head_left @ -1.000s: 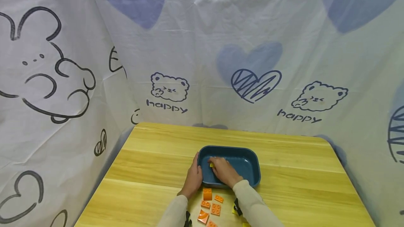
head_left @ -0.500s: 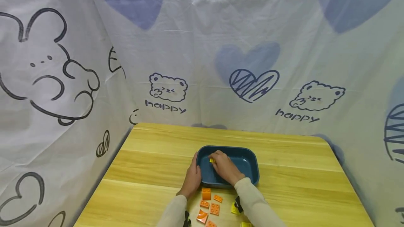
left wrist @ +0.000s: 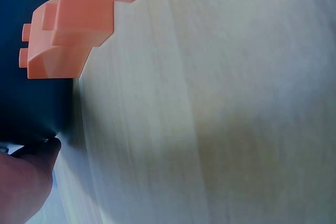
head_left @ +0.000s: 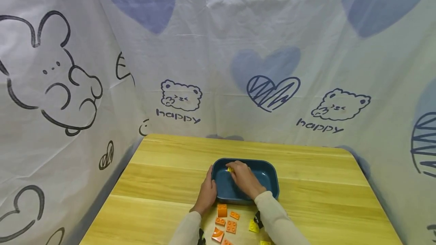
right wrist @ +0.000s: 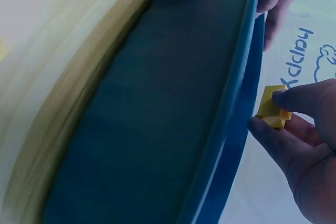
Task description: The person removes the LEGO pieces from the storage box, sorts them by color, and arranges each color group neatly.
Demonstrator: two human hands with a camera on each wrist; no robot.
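In the head view a dark blue rectangular bin stands on the wooden table. My left hand lies along its left outer wall, fingers extended. Over the bin's left part, my right hand pinches a small yellow toy building brick. The right wrist view shows that brick between the thumb and fingertips, near the bin's rim. The left wrist view has the left thumb against the bin wall.
Several orange bricks lie in front of the bin. A yellow brick lies beside the right sleeve, with another yellow brick at the bottom edge. A printed white curtain hangs behind and beside the wooden table.
My right hand has moved slightly toward the bin's far side with the yellow brick. More of the yellow brick beside the right sleeve shows now. The left hand stays at the bin wall.
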